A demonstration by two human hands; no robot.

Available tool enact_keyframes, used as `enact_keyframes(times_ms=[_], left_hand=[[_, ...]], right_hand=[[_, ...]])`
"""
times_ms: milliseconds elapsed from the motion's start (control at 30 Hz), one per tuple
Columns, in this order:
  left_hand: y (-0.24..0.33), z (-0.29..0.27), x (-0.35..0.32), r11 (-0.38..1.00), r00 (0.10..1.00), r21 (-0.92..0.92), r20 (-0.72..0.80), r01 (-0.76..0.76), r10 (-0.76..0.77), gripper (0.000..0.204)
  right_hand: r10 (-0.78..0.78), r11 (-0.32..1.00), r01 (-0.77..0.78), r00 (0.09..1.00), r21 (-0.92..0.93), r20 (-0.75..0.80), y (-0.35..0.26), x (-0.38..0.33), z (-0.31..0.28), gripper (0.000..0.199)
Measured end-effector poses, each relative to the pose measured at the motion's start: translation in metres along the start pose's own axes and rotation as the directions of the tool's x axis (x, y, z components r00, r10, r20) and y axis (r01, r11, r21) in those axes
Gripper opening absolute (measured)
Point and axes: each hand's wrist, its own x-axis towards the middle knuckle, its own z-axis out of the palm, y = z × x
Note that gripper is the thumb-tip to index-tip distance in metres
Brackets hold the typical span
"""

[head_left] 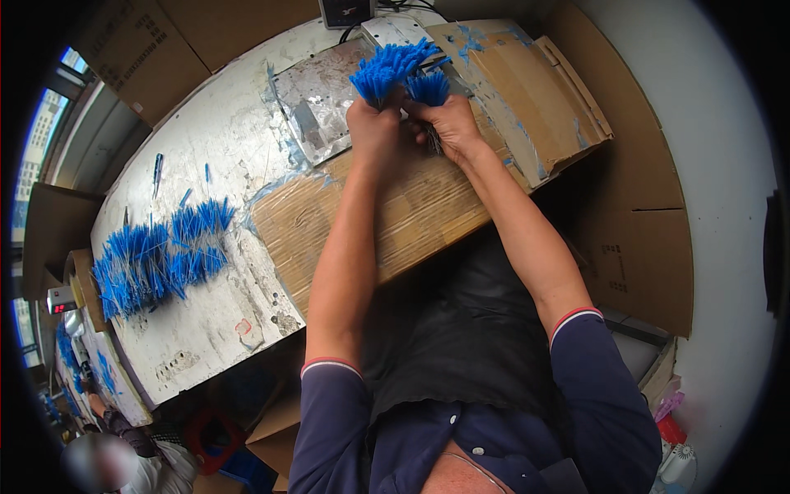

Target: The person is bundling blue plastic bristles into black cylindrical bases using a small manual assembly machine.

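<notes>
My left hand [374, 128] is closed around a thick bundle of blue-ended wire sticks [387, 67] that look like thin brushes. Close beside it, my right hand [453, 128] grips a smaller bunch of the same sticks [429, 86]. Their blue ends point up and away from me, and thin silvery stems [434, 144] show below the right hand. Both hands are over the far part of a cardboard sheet [411, 198], almost touching. The fingers of my left hand are partly hidden and slightly blurred.
Several loose piles of blue-ended sticks [156, 259] lie on the worn white table [247, 305] at left. A pen-like tool [157, 174] lies behind them. Beyond my hands is a scuffed metal plate [317, 99]; a taped cardboard box [535, 99] stands right. Another person [156, 461] works at lower left.
</notes>
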Motion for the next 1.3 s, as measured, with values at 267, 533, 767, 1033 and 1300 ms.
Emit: enact_keyframes(times_ms=[267, 533, 767, 1033, 1300], left_hand=[[-0.016, -0.001, 0.008, 0.965, 0.968, 0.183, -0.136, -0.186, 0.212, 0.012], [-0.013, 0.001, 0.012, 0.980, 0.945, 0.063, -0.259, -0.189, 0.198, 0.010], [-0.020, 0.001, 0.015, 0.969, 0.938, 0.123, -0.248, -0.215, 0.240, 0.013], [-0.023, -0.001, 0.018, 0.791, 0.789, 0.510, -0.305, -0.338, 0.534, 0.019], [-0.024, 0.001, 0.014, 0.694, 0.859, 0.620, -0.063, -0.365, 0.508, 0.023]], right_hand=[[-0.014, 0.999, 0.013, 0.999, 0.035, 0.033, -0.003, -0.013, -0.006, 0.013], [-0.072, 0.997, 0.076, 0.958, 0.004, -0.276, -0.007, 0.020, -0.016, 0.012], [-0.095, 0.995, 0.077, 0.935, -0.066, -0.342, -0.010, 0.031, -0.008, 0.010], [-0.102, 0.995, 0.093, 0.942, -0.044, -0.320, -0.010, 0.029, -0.009, 0.010], [-0.065, 0.964, 0.120, 0.972, 0.237, -0.227, -0.004, 0.018, -0.022, 0.011]])
